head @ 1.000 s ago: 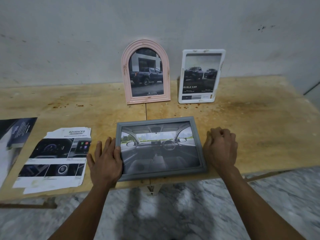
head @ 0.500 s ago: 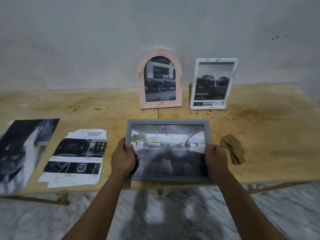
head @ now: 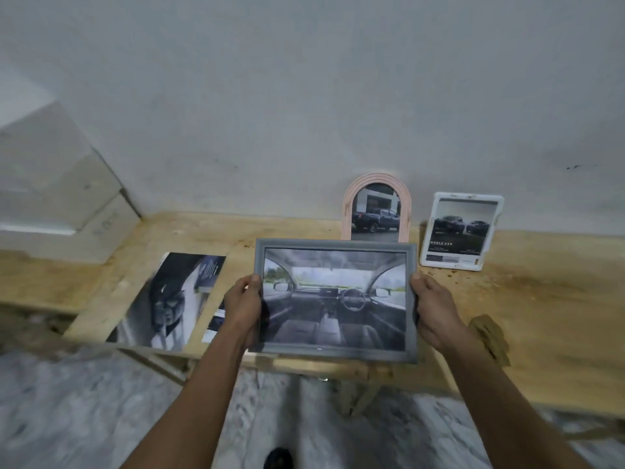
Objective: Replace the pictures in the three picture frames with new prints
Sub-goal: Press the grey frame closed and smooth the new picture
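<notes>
The person holds the grey frame [head: 335, 301] up off the wooden table [head: 541, 299], the left hand [head: 243, 304] clamped on its left edge and the right hand [head: 434, 311] clamped on its right edge, with a car-interior print facing them. Beyond the grip, against the wall, stand the pink arched frame [head: 376, 206] and, to its right, the white frame [head: 460, 231], each showing trucks. Left of the left hand a loose print [head: 169, 299] lies flat, and just right of the right hand sits a brown cloth [head: 492, 335].

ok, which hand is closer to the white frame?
Right. The right hand grips the grey frame's right edge, below the white frame; the left hand is on the far left edge.
</notes>
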Demonstrator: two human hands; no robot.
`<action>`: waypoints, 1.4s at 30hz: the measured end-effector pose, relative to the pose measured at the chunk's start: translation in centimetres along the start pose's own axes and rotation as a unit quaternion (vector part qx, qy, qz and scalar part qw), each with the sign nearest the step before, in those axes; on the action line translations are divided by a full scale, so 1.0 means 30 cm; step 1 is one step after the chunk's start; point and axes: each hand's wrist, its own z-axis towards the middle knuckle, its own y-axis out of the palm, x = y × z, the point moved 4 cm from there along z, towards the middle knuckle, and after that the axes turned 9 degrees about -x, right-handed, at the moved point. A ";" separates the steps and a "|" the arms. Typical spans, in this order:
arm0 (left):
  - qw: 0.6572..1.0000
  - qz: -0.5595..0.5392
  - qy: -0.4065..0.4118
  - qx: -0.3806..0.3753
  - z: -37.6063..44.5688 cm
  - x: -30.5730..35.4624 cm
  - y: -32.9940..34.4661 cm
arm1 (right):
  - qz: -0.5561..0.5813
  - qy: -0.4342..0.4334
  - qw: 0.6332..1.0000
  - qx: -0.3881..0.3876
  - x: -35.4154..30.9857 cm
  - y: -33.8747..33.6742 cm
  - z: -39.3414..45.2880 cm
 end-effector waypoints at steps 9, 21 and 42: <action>1.000 -0.006 0.004 0.012 0.329 0.192 -0.267 | -0.199 -0.096 0.975 -0.024 -0.155 0.390 0.230; 0.999 -0.003 -0.025 -0.037 0.851 0.287 -0.333 | -0.231 -0.068 0.970 0.043 -0.184 0.715 0.555; 0.999 0.007 0.021 -0.040 1.259 0.183 -0.142 | -0.242 -0.076 0.957 0.144 -0.075 0.756 0.939</action>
